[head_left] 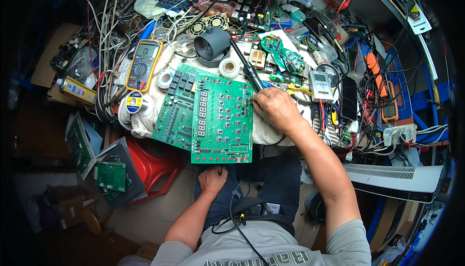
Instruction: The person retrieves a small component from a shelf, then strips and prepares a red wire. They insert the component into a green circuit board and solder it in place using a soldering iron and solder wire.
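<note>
Gripping the soldering iron [247, 67], the right hand [274, 108] rested at the green circuit board's [222, 121] right edge; the left hand [212, 178] lay clenched below it.

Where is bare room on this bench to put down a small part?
Little: a strip of white cloth between the solder reel and the green circuit boards. Behind the boards, around the multimeter and right hand, tools and wires crowd everything.
</note>
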`<act>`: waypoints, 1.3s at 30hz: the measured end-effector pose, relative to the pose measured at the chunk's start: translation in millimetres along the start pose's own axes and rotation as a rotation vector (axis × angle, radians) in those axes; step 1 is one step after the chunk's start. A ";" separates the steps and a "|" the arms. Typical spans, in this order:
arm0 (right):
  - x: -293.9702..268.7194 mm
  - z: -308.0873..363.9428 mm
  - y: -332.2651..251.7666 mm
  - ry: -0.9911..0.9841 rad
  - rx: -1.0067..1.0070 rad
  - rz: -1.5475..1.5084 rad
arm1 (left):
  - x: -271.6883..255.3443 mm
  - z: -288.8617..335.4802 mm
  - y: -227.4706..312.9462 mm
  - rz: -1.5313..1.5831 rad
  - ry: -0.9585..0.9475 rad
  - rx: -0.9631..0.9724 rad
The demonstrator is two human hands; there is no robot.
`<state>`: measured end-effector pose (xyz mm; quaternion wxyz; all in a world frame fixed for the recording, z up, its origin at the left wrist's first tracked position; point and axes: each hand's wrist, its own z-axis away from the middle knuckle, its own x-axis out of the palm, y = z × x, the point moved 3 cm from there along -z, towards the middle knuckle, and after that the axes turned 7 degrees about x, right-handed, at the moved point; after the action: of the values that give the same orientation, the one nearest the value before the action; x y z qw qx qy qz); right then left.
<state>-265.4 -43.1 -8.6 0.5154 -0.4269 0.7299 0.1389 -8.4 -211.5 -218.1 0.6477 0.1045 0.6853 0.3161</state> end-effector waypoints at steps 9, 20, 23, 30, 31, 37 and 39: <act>0.1 -1.2 0.0 -0.040 -0.012 0.019 | -0.5 -0.4 0.0 -0.005 -0.041 -0.026; -2.6 -2.4 3.0 -0.138 -0.004 -0.006 | -0.9 0.1 -0.5 0.013 -0.017 -0.012; -5.1 -3.3 4.5 -0.135 0.021 -0.079 | -0.9 -0.1 -0.2 0.013 -0.028 -0.013; -6.8 -5.9 4.2 -0.143 0.071 -0.128 | -0.4 -0.3 -0.3 0.011 -0.031 -0.018; -7.2 -6.1 3.8 -0.146 0.069 -0.121 | -0.6 -0.5 -0.2 0.012 -0.024 -0.011; -6.4 -5.2 4.9 -0.147 0.161 -0.120 | -0.3 -0.7 -0.5 0.002 -0.018 -0.006; -6.6 -4.5 5.8 -0.144 0.153 -0.135 | -0.3 -0.6 -0.9 0.001 -0.020 -0.008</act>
<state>-272.1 -39.4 -2.3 0.6058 -0.4234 0.6691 0.0781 -8.7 -212.5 -218.4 0.6548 0.1054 0.6775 0.3181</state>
